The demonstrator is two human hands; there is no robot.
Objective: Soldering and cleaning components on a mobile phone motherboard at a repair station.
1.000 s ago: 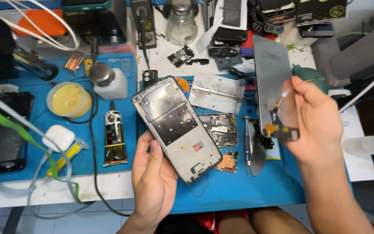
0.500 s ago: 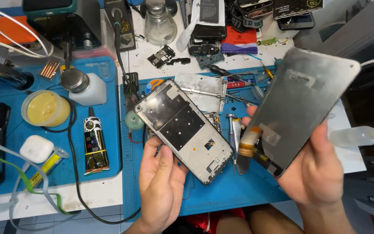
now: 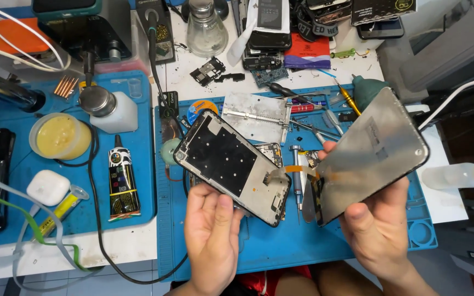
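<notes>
1. Two bare hands work above a blue repair mat [image 3: 281, 246], each one grasping a part of the same opened phone.
2. Left hand [image 3: 210, 233] grips the phone frame [image 3: 231, 166] by its lower end, thumb laid up along the near edge; the frame's inner side faces up, with a dark sheet over most of it.
3. Right hand [image 3: 377, 222] clasps the screen panel [image 3: 370, 156] from below, thumb pressed on its grey back; the panel tilts away to that hand's outer side.
4. Between the two hands an orange flex ribbon [image 3: 292, 171] runs from the panel's lower corner across to the frame's edge, so the two parts hang just beside each other, joined by it.
5. Beyond the left hand's fingertips, past the frame, lies a metal clamp plate [image 3: 256, 116] on the mat.
6. Beyond the gap between the hands lie a screwdriver [image 3: 294, 164] and tweezers [image 3: 325, 118], partly hidden by the panel.
7. Out to the left hand's outer side, on a second blue mat, a black glue tube [image 3: 123, 178] lies flat; farther off sit a round tub of yellow paste [image 3: 60, 136] and a white pump bottle [image 3: 112, 109].
8. Well to the outer side of the right hand a clear plastic bottle [image 3: 459, 175] lies on its side.
</notes>
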